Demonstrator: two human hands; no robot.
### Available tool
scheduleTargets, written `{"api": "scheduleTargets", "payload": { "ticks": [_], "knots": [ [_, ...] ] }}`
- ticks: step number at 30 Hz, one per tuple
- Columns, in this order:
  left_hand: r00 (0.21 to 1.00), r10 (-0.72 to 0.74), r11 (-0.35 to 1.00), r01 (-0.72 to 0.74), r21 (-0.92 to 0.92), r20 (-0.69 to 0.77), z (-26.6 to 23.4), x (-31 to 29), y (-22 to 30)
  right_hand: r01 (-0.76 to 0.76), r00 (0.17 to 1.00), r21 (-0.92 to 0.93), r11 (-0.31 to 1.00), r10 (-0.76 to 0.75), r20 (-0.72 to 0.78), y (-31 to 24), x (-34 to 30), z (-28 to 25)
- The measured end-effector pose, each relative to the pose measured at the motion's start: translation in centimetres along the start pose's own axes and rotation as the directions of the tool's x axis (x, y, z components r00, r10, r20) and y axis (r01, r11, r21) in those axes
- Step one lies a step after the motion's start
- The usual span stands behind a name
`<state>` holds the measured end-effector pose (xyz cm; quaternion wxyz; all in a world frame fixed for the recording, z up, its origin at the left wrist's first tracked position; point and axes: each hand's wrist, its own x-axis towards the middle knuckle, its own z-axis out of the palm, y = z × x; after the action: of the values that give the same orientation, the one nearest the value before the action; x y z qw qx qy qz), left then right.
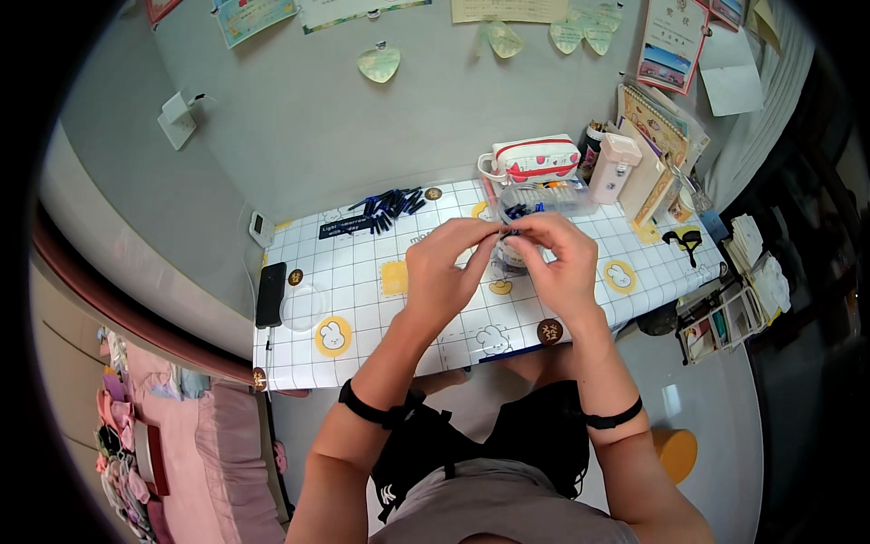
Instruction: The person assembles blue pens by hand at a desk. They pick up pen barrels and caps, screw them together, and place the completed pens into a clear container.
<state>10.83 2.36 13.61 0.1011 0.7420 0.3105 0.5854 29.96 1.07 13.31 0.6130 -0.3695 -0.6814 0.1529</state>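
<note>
Grey shirt (507,508) nearest. Working left hand (450,263) and right hand (564,261) fingertip-to-fingertip at clear tub (510,258); can't tell if grasping. Likely part-done: blue pieces (520,211) at tub, dark-blue stick pile (391,208) left on surface (355,274).

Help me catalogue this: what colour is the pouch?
Mostly white pouch with red trim, best in head view.

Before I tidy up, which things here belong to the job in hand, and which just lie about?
Apparently in use:
slender dark-blue sticks, piled
clear round plastic jar

Seemingly just lying about:
black rectangular phone
white pouch with red trim
</note>
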Motion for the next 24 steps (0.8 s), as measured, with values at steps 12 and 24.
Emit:
{"api": "scheduleTargets", "payload": {
  "ticks": [12, 24],
  "knots": [
    [1.0, 0.022, 0.996, -0.021, 0.09, -0.001, 6.3, 2.9, -3.2, 0.074, 0.996, -0.307, 0.949, -0.088, -0.032, 4.6, 2.7, -3.0],
    [0.98, 0.198, 0.946, -0.187, 0.266, -0.013, 7.2, 2.5, -4.9, 0.222, 0.97, -0.471, 0.854, -0.241, 0.02, 6.2, 2.5, -2.7]
  ]
}}
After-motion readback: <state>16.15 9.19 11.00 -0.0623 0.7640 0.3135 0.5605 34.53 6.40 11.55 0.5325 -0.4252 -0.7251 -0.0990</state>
